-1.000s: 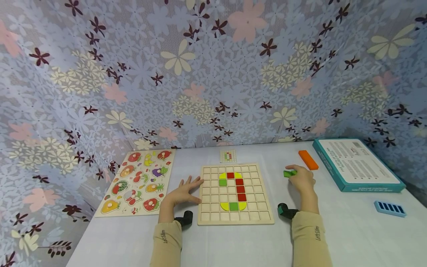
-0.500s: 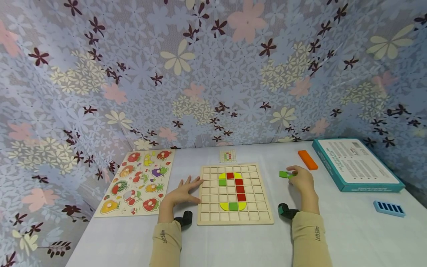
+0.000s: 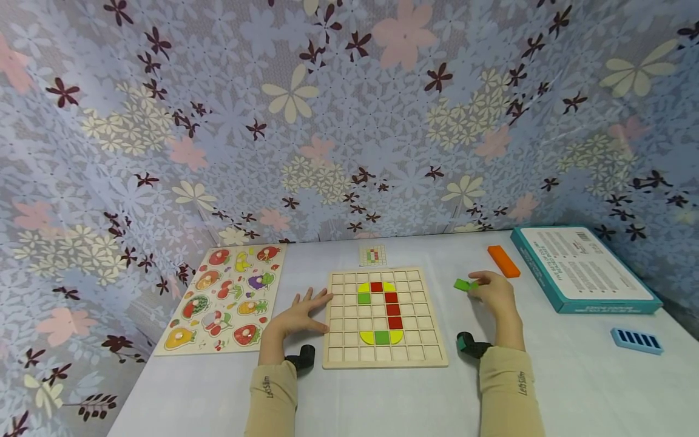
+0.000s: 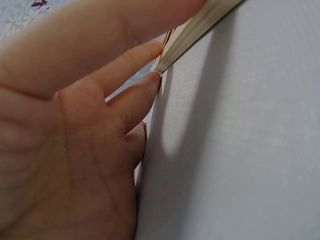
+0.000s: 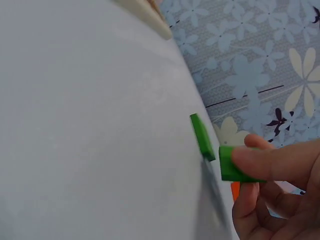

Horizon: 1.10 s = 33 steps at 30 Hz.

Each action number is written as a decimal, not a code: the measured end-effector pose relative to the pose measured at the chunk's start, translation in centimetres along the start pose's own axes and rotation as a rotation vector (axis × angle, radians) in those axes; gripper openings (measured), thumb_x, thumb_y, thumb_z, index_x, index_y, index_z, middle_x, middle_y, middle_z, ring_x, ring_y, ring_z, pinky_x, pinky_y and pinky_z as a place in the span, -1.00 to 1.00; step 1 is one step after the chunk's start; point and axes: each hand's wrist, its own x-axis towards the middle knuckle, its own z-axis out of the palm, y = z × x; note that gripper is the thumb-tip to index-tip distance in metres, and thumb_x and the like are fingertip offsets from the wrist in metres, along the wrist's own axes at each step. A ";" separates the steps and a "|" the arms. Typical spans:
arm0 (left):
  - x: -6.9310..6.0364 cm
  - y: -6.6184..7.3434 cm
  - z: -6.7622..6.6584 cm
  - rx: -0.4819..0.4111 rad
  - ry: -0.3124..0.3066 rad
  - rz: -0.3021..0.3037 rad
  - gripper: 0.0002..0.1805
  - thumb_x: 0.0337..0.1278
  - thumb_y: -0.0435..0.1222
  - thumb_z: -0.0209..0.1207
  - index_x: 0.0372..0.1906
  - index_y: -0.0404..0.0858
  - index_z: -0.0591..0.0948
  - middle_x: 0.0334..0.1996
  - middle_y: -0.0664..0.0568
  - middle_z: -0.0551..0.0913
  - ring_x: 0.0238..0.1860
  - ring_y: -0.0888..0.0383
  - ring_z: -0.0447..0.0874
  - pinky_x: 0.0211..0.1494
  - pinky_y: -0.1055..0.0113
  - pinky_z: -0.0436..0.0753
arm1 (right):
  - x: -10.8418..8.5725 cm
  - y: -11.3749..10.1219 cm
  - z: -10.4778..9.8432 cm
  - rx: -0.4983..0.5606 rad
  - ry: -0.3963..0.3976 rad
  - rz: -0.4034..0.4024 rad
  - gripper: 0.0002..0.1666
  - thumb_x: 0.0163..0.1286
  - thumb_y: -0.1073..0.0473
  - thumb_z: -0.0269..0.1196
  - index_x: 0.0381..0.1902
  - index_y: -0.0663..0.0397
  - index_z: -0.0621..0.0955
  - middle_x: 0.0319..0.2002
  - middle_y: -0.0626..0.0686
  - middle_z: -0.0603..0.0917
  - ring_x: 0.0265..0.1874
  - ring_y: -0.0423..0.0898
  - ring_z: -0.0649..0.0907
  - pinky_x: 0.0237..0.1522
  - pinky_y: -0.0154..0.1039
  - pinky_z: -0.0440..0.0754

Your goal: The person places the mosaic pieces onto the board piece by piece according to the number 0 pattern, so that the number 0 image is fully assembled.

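Note:
The left hand (image 3: 297, 317) has its fingers spread, with thumb and fingertips against the left edge of a wooden grid board (image 3: 349, 355). Red, green and yellow tiles sit in some board cells, such as a red square (image 3: 394, 310), a green square (image 3: 381, 337) and a yellow quarter-round (image 3: 367, 337). Right of the board, the right hand (image 3: 494, 294) pinches a green square tile (image 5: 227, 165) between thumb and fingers. Just beyond that tile is a second green tile (image 5: 202, 137); I cannot tell whether it touches the table or the held one.
A small pattern card (image 3: 373, 255) lies behind the board. A fruit puzzle (image 3: 218, 300) is at the left. On the right are an orange block (image 3: 503, 261), a teal box (image 3: 590, 270) and a light-blue slotted piece (image 3: 637, 341). A floral cloth (image 3: 349, 121) hangs behind the table.
The outer green tile has shifted left, farther from the right hand, and turned slightly. The right hand has moved little; the left hand stays at the board.

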 end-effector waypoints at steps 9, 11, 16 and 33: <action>0.0 0.0 0.0 -0.008 0.007 -0.004 -0.06 -0.29 -0.23 0.38 0.37 -0.14 0.27 0.44 0.02 0.02 0.45 -0.08 -0.40 0.44 0.00 -0.46 | 0.2 -1.2 0.2 0.172 -0.049 0.008 -0.55 0.24 0.22 0.21 0.05 0.37 0.53 0.08 0.35 0.50 -0.08 0.04 0.50 -0.11 -0.23 0.54; 0.0 0.0 0.1 -0.013 0.008 -0.006 -0.06 -0.30 -0.23 0.38 0.37 -0.13 0.27 0.44 0.02 0.03 0.45 -0.07 -0.40 0.44 0.00 -0.46 | 0.1 -1.5 0.3 0.177 -0.061 -0.008 -0.54 0.23 0.19 0.23 0.03 0.38 0.54 0.06 0.33 0.53 -0.14 -0.02 0.53 -0.16 -0.28 0.56; 0.0 -0.1 0.1 -0.014 0.007 -0.007 -0.05 -0.31 -0.23 0.39 0.37 -0.13 0.27 0.44 0.02 0.03 0.45 -0.07 -0.40 0.44 0.00 -0.46 | -0.1 -2.2 0.9 0.174 -0.072 -0.038 -0.54 0.20 0.16 0.27 -0.01 0.36 0.57 -0.08 0.23 0.63 -0.23 -0.10 0.53 -0.19 -0.27 0.55; 0.0 -0.1 0.2 -0.018 0.011 -0.014 -0.07 -0.31 -0.24 0.38 0.36 -0.12 0.28 0.44 0.02 0.02 0.45 -0.06 -0.40 0.44 0.00 -0.46 | -0.1 -4.3 3.6 0.234 -0.152 -0.124 -0.60 0.19 0.18 0.28 -0.07 0.34 0.61 -0.29 0.04 0.70 -0.28 -0.13 0.57 -0.12 -0.16 0.54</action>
